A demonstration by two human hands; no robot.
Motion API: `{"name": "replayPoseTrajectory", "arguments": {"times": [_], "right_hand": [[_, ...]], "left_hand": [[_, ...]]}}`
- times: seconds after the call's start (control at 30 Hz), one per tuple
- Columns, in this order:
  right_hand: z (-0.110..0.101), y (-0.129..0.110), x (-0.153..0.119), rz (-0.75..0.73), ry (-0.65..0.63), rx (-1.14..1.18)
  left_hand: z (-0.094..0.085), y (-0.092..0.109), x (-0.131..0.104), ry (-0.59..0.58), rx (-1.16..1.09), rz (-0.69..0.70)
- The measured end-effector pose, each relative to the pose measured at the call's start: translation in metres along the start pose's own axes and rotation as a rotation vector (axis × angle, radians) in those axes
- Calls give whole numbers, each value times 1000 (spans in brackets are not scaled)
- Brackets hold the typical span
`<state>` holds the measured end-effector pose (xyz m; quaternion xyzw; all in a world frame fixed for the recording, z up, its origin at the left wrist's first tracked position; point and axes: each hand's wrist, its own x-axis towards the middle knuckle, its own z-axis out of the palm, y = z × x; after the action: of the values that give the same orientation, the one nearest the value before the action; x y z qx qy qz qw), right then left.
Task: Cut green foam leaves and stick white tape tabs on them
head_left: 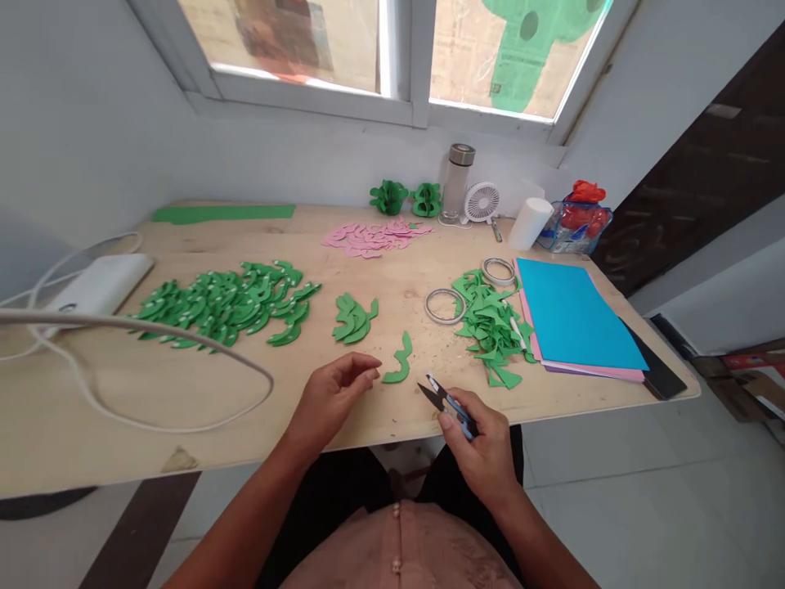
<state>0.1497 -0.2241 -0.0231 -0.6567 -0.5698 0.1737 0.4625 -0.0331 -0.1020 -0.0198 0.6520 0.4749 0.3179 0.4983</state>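
My right hand (484, 442) grips a pair of thread snips (450, 406) with dark blades spread apart, pointing up and left over the table's front edge. My left hand (334, 397) is loosely curled just above the table, thumb and fingertips slightly apart, with nothing visible in it. Beside its fingertips lies a single wavy green cut-out (401, 360), flat on the wood between both hands. A small stack of similar green cut-outs (354, 319) rests beyond my left hand. Further left spreads a large heap of curved green pieces (226, 303) with white spots.
Green scraps (491, 323) and two tape rolls (446, 306) lie right of centre. Coloured sheets (582, 315) overlie a dark flat object (656, 364). Pink cut-outs (374, 237), a glass bottle (457, 184) and a small fan (482, 202) stand behind. A white cable (184, 335) arches at left.
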Motion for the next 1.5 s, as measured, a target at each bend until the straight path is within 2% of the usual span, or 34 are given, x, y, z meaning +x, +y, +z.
{"name": "replayPoseTrajectory", "arguments": {"times": [0.1,0.23,0.47,1.17,1.37,1.5], "right_hand": [[7,-9,4,-53,-80,14],[12,-15,5,-83,-154,4],[11,-17,6,-181,-214,-58],[9,-14,4,-230,-224,-119],[9,-13,4,-225,-228,-118],[10,-13,3,-234,-219,-128]], "left_hand": [[-3,3,-14,-110,-231,-122],[-5,8,-19,-189,-417,-167],[-10,8,-15,-320,-458,-191],[-7,9,-19,-294,-375,-157],[-7,9,-19,-308,-420,-163],[-8,8,-20,-276,-405,-188]]}}
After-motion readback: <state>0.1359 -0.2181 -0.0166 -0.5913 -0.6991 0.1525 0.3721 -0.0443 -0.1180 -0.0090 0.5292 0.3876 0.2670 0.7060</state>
